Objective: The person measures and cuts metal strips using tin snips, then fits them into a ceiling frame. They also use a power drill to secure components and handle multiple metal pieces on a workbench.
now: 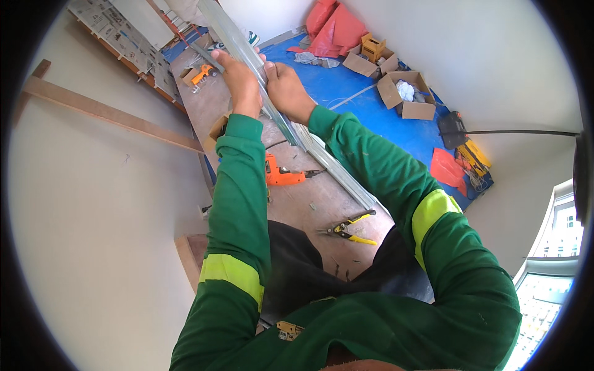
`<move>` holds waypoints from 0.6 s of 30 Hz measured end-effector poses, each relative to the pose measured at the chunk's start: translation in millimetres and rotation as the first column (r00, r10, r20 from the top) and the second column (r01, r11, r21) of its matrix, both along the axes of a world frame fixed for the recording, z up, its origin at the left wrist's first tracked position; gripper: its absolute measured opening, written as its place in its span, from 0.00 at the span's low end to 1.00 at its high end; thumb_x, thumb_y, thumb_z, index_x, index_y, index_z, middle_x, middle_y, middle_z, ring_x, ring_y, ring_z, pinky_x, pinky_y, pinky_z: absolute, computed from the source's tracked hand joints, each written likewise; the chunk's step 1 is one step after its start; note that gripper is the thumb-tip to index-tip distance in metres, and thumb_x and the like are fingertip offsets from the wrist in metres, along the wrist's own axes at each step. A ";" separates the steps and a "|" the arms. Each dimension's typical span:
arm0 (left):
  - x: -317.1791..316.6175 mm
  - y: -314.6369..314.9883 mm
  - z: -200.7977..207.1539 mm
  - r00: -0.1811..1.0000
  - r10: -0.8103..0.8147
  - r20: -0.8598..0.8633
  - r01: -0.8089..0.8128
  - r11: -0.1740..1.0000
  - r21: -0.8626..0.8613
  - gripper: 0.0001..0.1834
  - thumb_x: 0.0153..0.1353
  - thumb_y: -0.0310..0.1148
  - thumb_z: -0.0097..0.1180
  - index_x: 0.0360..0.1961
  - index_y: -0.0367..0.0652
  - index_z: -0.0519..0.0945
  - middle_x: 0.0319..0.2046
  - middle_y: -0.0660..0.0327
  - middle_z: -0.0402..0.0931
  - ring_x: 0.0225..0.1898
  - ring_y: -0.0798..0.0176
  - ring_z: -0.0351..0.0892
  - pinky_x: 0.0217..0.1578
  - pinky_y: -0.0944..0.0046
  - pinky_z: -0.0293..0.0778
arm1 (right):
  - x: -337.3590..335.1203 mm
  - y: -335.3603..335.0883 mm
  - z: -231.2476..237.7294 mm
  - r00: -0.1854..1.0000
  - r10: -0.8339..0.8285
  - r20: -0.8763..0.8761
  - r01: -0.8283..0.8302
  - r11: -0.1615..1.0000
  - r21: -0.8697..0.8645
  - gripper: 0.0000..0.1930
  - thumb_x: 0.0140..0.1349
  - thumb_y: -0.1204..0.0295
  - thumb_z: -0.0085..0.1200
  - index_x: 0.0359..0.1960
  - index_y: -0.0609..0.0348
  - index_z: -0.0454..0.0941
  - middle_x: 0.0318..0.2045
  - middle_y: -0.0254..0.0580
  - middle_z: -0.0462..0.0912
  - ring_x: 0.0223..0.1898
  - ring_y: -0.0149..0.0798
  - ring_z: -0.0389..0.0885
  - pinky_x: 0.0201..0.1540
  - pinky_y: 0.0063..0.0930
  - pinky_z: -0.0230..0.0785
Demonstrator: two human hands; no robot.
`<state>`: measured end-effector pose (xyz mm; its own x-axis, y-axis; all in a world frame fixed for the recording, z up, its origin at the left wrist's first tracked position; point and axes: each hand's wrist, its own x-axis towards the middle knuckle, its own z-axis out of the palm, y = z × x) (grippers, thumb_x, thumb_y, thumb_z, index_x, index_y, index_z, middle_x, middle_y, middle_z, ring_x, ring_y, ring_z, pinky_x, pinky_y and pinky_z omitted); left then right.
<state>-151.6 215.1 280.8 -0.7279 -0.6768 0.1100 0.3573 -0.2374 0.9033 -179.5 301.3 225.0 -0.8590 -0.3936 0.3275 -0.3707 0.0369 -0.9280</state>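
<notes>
A: Largest item?
B: Blue floor sheeting (pixel 396 139), right of the grip and beyond it.
A: Next?
B: Galvanized steel channel (pixel 238 43), in the grip, slanting from above it to below. Left hand (pixel 240 86) clasps its left side, right hand (pixel 288 89) its right; fingers partly hidden.
A: Then?
B: Second metal profile (pixel 340 167), lying below and right of the grip. Open cardboard box (pixel 421 111), farther right.
A: Smaller stock?
B: Orange drill-shaped power tool (pixel 284 175), below the grip; yellow-handled metal snips (pixel 341 229), lower still, handles spread.
</notes>
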 end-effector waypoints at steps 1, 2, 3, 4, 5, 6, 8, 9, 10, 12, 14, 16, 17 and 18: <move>0.2 -1.9 -4.5 1.000 -0.007 0.004 0.007 1.000 0.002 0.48 0.79 0.72 0.17 0.49 0.36 0.76 0.39 0.53 0.79 0.39 0.57 0.77 0.48 0.56 0.77 | 1.0 -0.6 -1.9 0.999 0.038 0.026 -0.038 0.999 -0.021 0.27 0.83 0.57 0.39 0.48 0.75 0.81 0.42 0.75 0.85 0.50 0.67 0.85 0.56 0.52 0.73; 0.7 -3.8 -9.8 0.999 -0.023 0.029 0.022 1.000 0.018 0.48 0.79 0.72 0.17 0.49 0.36 0.76 0.38 0.54 0.79 0.38 0.57 0.77 0.47 0.56 0.77 | 3.1 -0.8 -4.5 0.996 0.062 0.065 -0.059 0.997 -0.052 0.27 0.83 0.57 0.39 0.48 0.75 0.81 0.42 0.73 0.85 0.49 0.64 0.86 0.56 0.51 0.73; 0.6 -6.1 -14.1 0.997 -0.010 0.081 0.006 0.999 0.051 0.48 0.79 0.72 0.18 0.48 0.36 0.76 0.37 0.55 0.78 0.37 0.58 0.76 0.46 0.57 0.77 | 4.8 -0.5 -6.5 0.984 0.079 0.158 -0.070 0.996 -0.057 0.27 0.83 0.57 0.40 0.49 0.75 0.81 0.42 0.72 0.86 0.48 0.61 0.87 0.56 0.50 0.73; -1.5 -7.6 -17.4 0.999 -0.024 0.043 0.023 0.999 0.030 0.47 0.79 0.72 0.18 0.47 0.36 0.76 0.36 0.55 0.78 0.36 0.58 0.75 0.46 0.57 0.76 | 5.5 -0.3 -7.5 0.981 0.129 0.143 -0.109 0.984 -0.142 0.27 0.84 0.57 0.40 0.51 0.75 0.81 0.42 0.70 0.86 0.48 0.58 0.86 0.56 0.49 0.74; -3.8 -9.0 -19.7 0.999 -0.006 0.033 0.005 1.000 0.031 0.47 0.79 0.72 0.19 0.46 0.37 0.75 0.35 0.56 0.77 0.36 0.59 0.75 0.45 0.58 0.76 | 6.5 0.1 -8.5 0.967 0.177 0.182 -0.140 0.970 -0.197 0.27 0.84 0.56 0.40 0.52 0.75 0.81 0.43 0.68 0.86 0.48 0.55 0.86 0.56 0.48 0.74; -5.4 -10.2 -22.1 0.999 -0.007 0.031 0.005 0.999 0.050 0.46 0.79 0.72 0.19 0.45 0.37 0.75 0.35 0.57 0.76 0.35 0.59 0.74 0.45 0.58 0.76 | 8.2 1.3 -10.2 0.941 0.217 0.258 -0.157 0.959 -0.234 0.28 0.84 0.56 0.40 0.54 0.75 0.80 0.43 0.66 0.87 0.48 0.52 0.86 0.56 0.47 0.74; -10.1 -10.3 -24.6 0.999 0.014 0.040 -0.016 0.999 0.046 0.44 0.80 0.71 0.20 0.45 0.38 0.75 0.34 0.58 0.75 0.35 0.60 0.75 0.43 0.58 0.77 | 9.3 3.4 -12.6 0.946 0.210 0.246 -0.155 0.962 -0.223 0.28 0.84 0.56 0.39 0.57 0.75 0.79 0.46 0.62 0.87 0.49 0.49 0.85 0.57 0.45 0.75; -12.5 -9.3 -25.6 0.999 0.011 0.033 -0.013 0.999 0.045 0.44 0.80 0.70 0.21 0.45 0.39 0.75 0.34 0.58 0.74 0.35 0.60 0.75 0.42 0.59 0.77 | 9.3 4.2 -13.9 0.953 0.212 0.218 -0.160 0.959 -0.233 0.28 0.84 0.56 0.39 0.59 0.75 0.79 0.47 0.61 0.87 0.50 0.47 0.84 0.57 0.44 0.75; -14.2 -6.9 -27.5 0.998 0.019 0.053 -0.021 0.999 0.043 0.44 0.80 0.71 0.21 0.45 0.39 0.75 0.34 0.59 0.74 0.35 0.60 0.75 0.42 0.58 0.77 | 9.3 4.9 -15.6 0.925 0.240 0.294 -0.168 0.954 -0.247 0.28 0.84 0.56 0.39 0.60 0.75 0.78 0.48 0.61 0.86 0.51 0.47 0.84 0.57 0.43 0.75; -17.8 -1.1 -30.6 0.997 0.058 0.044 -0.059 0.998 0.011 0.44 0.80 0.71 0.22 0.45 0.39 0.75 0.34 0.59 0.74 0.35 0.61 0.74 0.41 0.58 0.77 | 5.9 5.4 -18.1 0.882 0.316 0.351 -0.198 0.922 -0.331 0.28 0.84 0.56 0.39 0.61 0.74 0.77 0.50 0.60 0.86 0.52 0.46 0.84 0.58 0.41 0.75; -20.6 4.6 -32.7 0.999 0.013 0.033 -0.016 0.997 0.079 0.47 0.76 0.76 0.21 0.42 0.39 0.75 0.32 0.58 0.74 0.33 0.61 0.73 0.40 0.59 0.75 | -1.3 7.5 -20.2 0.869 0.314 0.381 -0.216 0.936 -0.279 0.28 0.84 0.55 0.39 0.62 0.73 0.77 0.51 0.59 0.86 0.52 0.46 0.84 0.59 0.40 0.75; -20.5 3.2 -29.1 0.999 -0.028 0.024 0.026 0.997 0.071 0.50 0.74 0.79 0.19 0.40 0.38 0.75 0.30 0.58 0.74 0.31 0.60 0.72 0.39 0.59 0.75 | -8.8 10.2 -21.3 0.814 0.345 0.468 -0.224 0.929 -0.296 0.28 0.85 0.55 0.39 0.61 0.73 0.78 0.51 0.60 0.86 0.52 0.48 0.85 0.60 0.42 0.75; -18.9 -0.8 -25.7 0.997 -0.070 0.027 0.069 0.997 0.037 0.51 0.73 0.80 0.18 0.40 0.38 0.75 0.30 0.57 0.74 0.31 0.59 0.71 0.39 0.58 0.75 | -12.8 11.6 -21.5 0.880 0.289 0.376 -0.229 0.953 -0.197 0.28 0.85 0.55 0.39 0.60 0.73 0.78 0.50 0.61 0.86 0.52 0.49 0.86 0.60 0.43 0.75; -17.8 -6.1 -21.3 0.992 -0.110 0.062 0.107 0.993 0.052 0.53 0.72 0.81 0.17 0.39 0.37 0.75 0.30 0.57 0.74 0.30 0.58 0.71 0.40 0.58 0.75 | -16.4 13.5 -21.8 0.927 0.228 0.298 -0.210 0.973 -0.092 0.28 0.85 0.55 0.38 0.59 0.74 0.78 0.50 0.61 0.86 0.51 0.50 0.86 0.60 0.44 0.75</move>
